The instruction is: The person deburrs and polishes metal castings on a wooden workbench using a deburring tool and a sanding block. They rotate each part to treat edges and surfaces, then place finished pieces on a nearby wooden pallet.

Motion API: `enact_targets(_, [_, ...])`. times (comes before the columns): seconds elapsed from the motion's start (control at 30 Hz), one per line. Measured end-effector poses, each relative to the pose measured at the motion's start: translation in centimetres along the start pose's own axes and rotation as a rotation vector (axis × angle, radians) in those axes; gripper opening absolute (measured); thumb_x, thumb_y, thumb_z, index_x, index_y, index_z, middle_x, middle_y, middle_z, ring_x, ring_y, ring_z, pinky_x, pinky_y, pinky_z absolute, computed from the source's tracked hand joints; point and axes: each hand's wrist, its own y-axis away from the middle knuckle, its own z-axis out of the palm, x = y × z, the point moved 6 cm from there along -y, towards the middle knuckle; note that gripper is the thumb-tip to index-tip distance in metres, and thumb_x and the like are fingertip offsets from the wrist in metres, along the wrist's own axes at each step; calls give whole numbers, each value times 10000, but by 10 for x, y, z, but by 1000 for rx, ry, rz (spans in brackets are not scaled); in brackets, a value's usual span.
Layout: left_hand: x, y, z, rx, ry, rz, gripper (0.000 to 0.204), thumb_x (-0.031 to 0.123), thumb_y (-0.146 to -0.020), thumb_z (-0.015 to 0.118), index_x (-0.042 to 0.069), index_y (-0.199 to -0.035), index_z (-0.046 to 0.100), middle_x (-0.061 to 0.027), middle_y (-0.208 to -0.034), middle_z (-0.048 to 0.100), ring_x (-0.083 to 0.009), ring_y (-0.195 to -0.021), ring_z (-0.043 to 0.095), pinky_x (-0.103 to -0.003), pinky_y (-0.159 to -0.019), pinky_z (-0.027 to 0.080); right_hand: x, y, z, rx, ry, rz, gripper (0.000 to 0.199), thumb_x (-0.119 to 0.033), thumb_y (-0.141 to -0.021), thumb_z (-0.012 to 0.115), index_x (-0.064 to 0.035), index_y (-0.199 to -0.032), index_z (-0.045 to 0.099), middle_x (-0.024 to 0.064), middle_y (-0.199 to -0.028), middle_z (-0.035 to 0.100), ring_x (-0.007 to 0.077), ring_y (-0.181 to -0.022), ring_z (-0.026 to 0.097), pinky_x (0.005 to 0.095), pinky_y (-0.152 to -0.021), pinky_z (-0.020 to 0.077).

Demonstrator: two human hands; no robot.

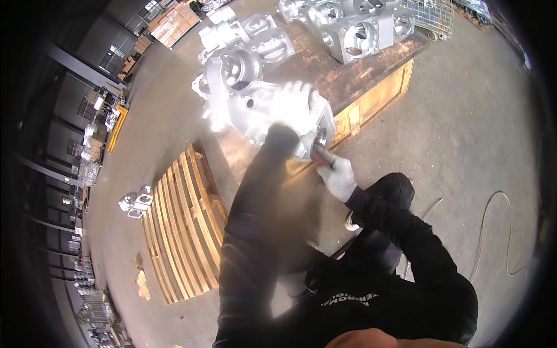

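Note:
A silver metal casting [241,107] with round bores lies at the near end of the worktable, partly washed out by glare. My left hand [297,103], in a white glove, is over its top with the fingers bent against the metal. My right hand [339,178], also gloved in white, is closed around a dark red hand tool [320,155]. The tool's far end meets the round opening [321,137] in the casting's near right end. Its working tip is hidden there, so I cannot tell its exact kind.
Several more silver castings [357,37] stand on the brown worktable [342,78]. A wooden pallet [183,223] lies on the floor at left, with small metal parts [136,201] beside it. A thin hose [481,232] curls across the floor at right. A wire cage [432,17] stands behind.

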Motion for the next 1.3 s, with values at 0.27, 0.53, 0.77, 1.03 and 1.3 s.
enact_targets(0.27, [-3, 20, -20, -7, 72, 81, 368, 260, -779, 693, 83, -1100, 659, -137, -1109, 673, -353, -1112, 632, -469, -980, 504, -20, -16, -9, -151, -223, 95, 365, -104, -940, 626, -127, -1287, 737, 75, -1198, 762, 267, -890, 711, 365, -794, 553])
enact_targets(0.53, [0, 20, -15, -108, -31, 33, 276, 245, -822, 653, 110, -1063, 659, -124, -1125, 688, -346, -1120, 642, -487, -989, 489, -16, 6, 27, -18, 19, 172, 294, -96, -926, 626, -48, -1203, 714, 134, -1254, 710, 197, -954, 696, 316, -740, 557])
enact_targets(0.77, [2, 21, -28, -2, 93, 38, 333, 332, -821, 691, 112, -1068, 661, -122, -1120, 685, -328, -1150, 631, -458, -1024, 475, -62, 6, 25, -51, 8, 343, 361, -41, -892, 643, -37, -1251, 681, 126, -1188, 717, 205, -957, 681, 345, -732, 548])
enact_targets(1.03, [-5, 28, -16, -24, 69, 49, 349, 371, -855, 678, 108, -1084, 667, -120, -1095, 674, -317, -1119, 633, -457, -986, 490, -18, -46, -35, -544, 968, -635, 520, -212, -937, 580, -263, -1453, 633, 22, -1459, 656, 262, -1123, 656, 451, -871, 512])
enact_targets(1.3, [-7, 26, -26, -87, 208, 40, 445, 467, -938, 629, 69, -1133, 674, -184, -1175, 675, -378, -1156, 618, -514, -1035, 465, -32, 35, 11, -170, -559, 498, 522, 69, -936, 594, -33, -1448, 628, 72, -1293, 725, 149, -1109, 689, 314, -928, 579])
